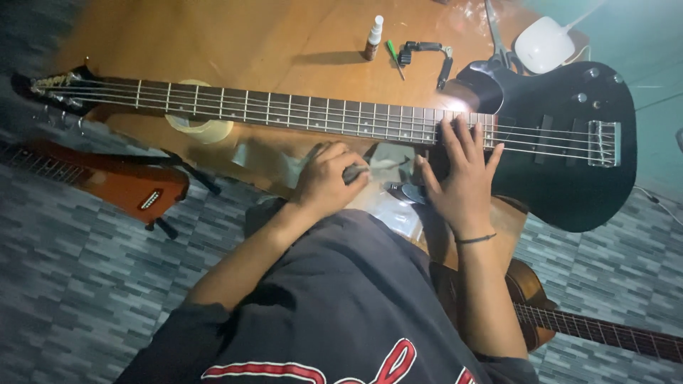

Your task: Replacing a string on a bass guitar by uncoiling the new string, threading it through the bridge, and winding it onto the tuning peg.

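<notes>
From the head camera, a black electric bass guitar (562, 142) lies flat across a wooden table (270, 43), headstock to the left and body to the right, its neck (284, 114) running between. The right hand (462, 178) lies spread and flat over the strings where the neck meets the body, fingers extended and gripping nothing, apparently steadying the instrument. The left hand (329, 178) is curled just below the neck around a small dark object (353, 173) beside a grey cloth (388, 162); what exactly it clasps is too small to tell. Further back on the table stand a small spray bottle (373, 39), a green-handled tool (393, 57) and a black string winder (425, 53), with a white lamp (544, 44) near the body. A roll of clear tape (203, 128) sits under the neck. A reddish guitar (107, 178) rests on the floor to the left and an acoustic guitar (541, 306) to the right. The work looks like cleaning or servicing of the fretboard, with the bass held down; the next move would call for keeping the right palm firm while the left brings its object up to the frets.
</notes>
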